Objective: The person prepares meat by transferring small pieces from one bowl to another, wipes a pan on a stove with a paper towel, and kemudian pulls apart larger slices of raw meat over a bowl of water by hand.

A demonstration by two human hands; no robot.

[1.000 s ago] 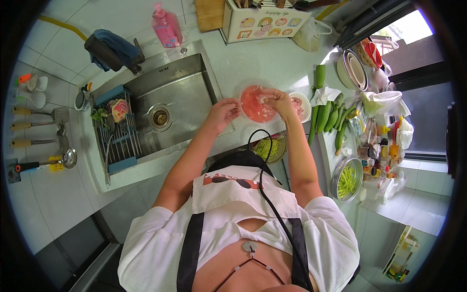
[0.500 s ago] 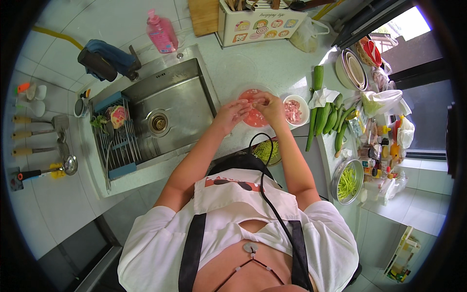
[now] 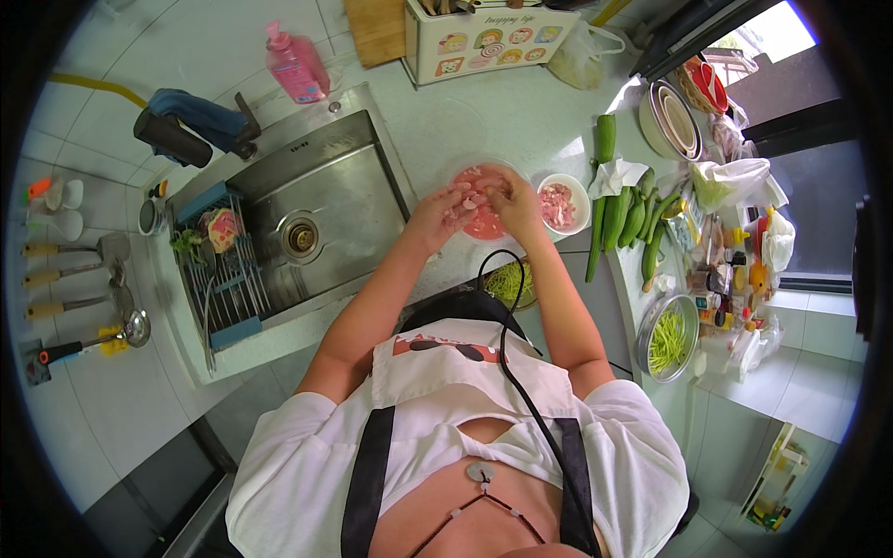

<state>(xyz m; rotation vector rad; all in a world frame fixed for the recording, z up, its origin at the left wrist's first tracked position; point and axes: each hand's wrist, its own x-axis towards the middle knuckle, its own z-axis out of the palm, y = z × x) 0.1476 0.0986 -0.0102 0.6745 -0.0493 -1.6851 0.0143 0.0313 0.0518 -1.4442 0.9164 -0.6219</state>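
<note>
My hands meet over a clear bowl (image 3: pixel 484 228) of pinkish-red liquid with small pale bits of meat floating in it. My left hand (image 3: pixel 442 214) is cupped, its fingers curled around small pink pieces of meat (image 3: pixel 475 197). Close against it, my right hand (image 3: pixel 514 202) has its thumb and fingers pinched together at those pieces; what lies between its fingertips is too small to make out. Just right of my right hand stands a white bowl (image 3: pixel 579 197) with chopped pink meat (image 3: pixel 557 205) in it.
Left is a steel sink (image 3: pixel 349 177) with a blue-ended drying rack (image 3: pixel 237 330). Cucumbers and other long green vegetables (image 3: pixel 614 219) lie right of the bowls, near a metal bowl of green shreds (image 3: pixel 666 342). A black cord (image 3: pixel 503 353) hangs before me.
My left hand's fingers have curled more around the pink pieces, which now show between the hands. My right hand stays pinched close by. The whole view has shifted slightly.
</note>
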